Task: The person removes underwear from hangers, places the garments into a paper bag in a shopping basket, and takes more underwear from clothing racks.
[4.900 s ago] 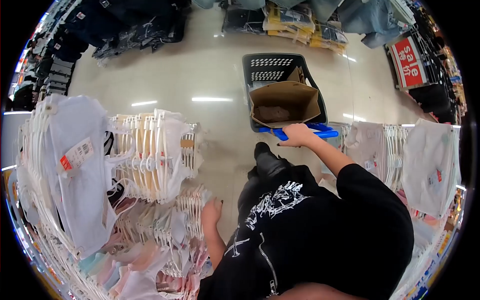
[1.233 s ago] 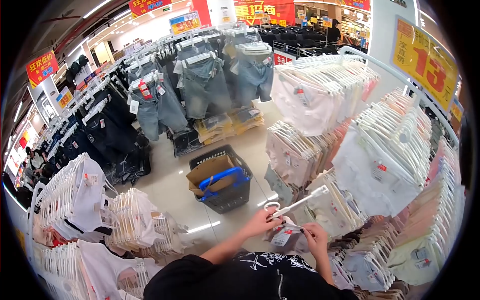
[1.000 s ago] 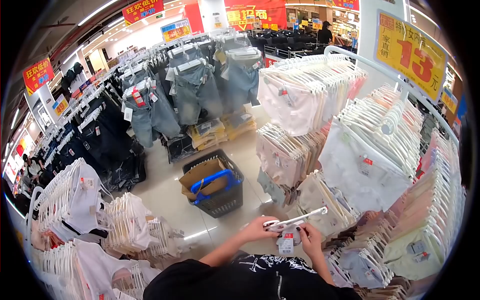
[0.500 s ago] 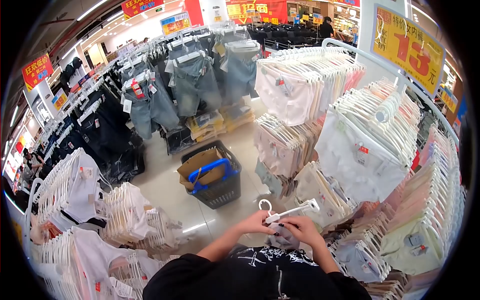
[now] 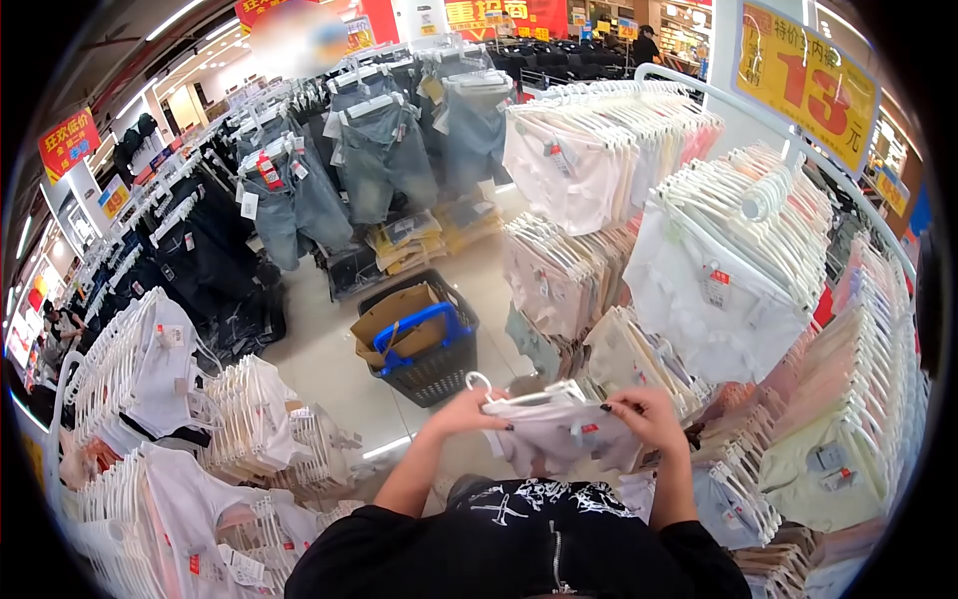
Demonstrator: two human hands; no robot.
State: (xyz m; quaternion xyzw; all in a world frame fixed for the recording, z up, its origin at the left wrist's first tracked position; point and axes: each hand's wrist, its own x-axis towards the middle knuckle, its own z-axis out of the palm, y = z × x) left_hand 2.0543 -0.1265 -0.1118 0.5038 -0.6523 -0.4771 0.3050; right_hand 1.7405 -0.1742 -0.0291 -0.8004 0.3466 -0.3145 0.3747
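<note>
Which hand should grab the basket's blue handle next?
Probably the left hand: it's nearer the blue handle than the right hand, though it must first let go of the white hanger. The right pinches the pale garment.

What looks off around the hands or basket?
No spill shows, and the held garment has no visible damage. Only the paper bag looks slightly askew: its top juts out beyond one side of the basket.
</note>
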